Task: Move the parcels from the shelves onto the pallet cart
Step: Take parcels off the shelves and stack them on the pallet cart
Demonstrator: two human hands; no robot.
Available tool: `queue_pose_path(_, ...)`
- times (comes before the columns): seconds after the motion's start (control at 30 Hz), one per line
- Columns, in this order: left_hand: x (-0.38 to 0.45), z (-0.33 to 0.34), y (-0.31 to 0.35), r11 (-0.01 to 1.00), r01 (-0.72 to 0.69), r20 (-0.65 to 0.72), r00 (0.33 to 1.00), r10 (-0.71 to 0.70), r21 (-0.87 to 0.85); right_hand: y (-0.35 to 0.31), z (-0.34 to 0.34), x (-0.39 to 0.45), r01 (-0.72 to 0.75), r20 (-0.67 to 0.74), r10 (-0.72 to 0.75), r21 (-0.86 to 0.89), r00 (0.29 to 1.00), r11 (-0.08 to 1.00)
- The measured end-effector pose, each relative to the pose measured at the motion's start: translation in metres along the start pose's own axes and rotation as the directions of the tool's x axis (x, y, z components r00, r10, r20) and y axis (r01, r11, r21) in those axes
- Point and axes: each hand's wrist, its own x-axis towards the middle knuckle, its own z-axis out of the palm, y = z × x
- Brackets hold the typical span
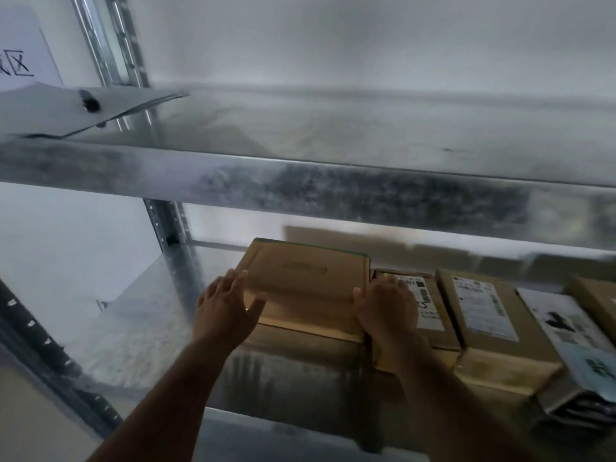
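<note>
A flat brown cardboard parcel (306, 281) lies on top of another box on the lower metal shelf. My left hand (225, 303) reaches to its left edge with fingers spread and straight, touching or almost touching it. My right hand (386, 308) lies at the parcel's right edge, fingers extended over the gap beside a smaller labelled box (430, 308). More labelled parcels (483, 311) stand in a row to the right. The pallet cart is out of view.
The upper shelf's steel beam (300, 185) runs across just above the parcels. A perforated upright post (173, 235) stands left of the parcel. A white sheet with a black clip (76, 108) lies on the upper shelf at left. A white wall is behind.
</note>
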Motion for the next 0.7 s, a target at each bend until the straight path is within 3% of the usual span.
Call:
queue_pose_path(0.23, 0.052, -0.001, -0.03, 0.953, 0.048, 0.189, 0.982, 0.011, -0.301, -0.027, 0.01, 0.004, -0.2, 0.072, 0.21, -0.127, 0.975, 0.971)
queue_pose_path(0.43, 0.066, -0.002, -0.069, 0.895, 0.209, 0.187, 0.972, -0.145, -0.394, -0.068, 0.009, -0.017, -0.244, 0.098, 0.248, -0.047, 0.964, 0.969)
queue_pose_path(0.5, 0.063, -0.004, -0.087, 0.882, 0.223, 0.208, 0.967, -0.146, -0.416, -0.076, 0.01, -0.028, -0.288, 0.147, 0.275, 0.072, 0.95, 0.955)
queue_pose_path(0.53, 0.06, -0.005, -0.094, 0.869, 0.226, 0.228, 0.964, -0.136, -0.44, -0.077, 0.011, -0.033, -0.353, 0.195, 0.315, 0.204, 0.929, 0.913)
queue_pose_path(0.6, 0.052, -0.009, -0.103, 0.829, 0.239, 0.286, 0.953, -0.101, -0.506, -0.075, 0.009, -0.039, -0.51, 0.351, 0.376, 0.485, 0.858, 0.711)
queue_pose_path(0.63, 0.047, -0.013, -0.106, 0.807, 0.252, 0.317, 0.944, -0.085, -0.534, -0.074, 0.008, -0.043, -0.547, 0.416, 0.358, 0.569, 0.836, 0.614)
queue_pose_path(0.7, 0.038, -0.019, -0.108, 0.775, 0.279, 0.364, 0.929, -0.069, -0.567, -0.07, 0.008, -0.05, -0.526, 0.455, 0.272, 0.663, 0.848, 0.533)
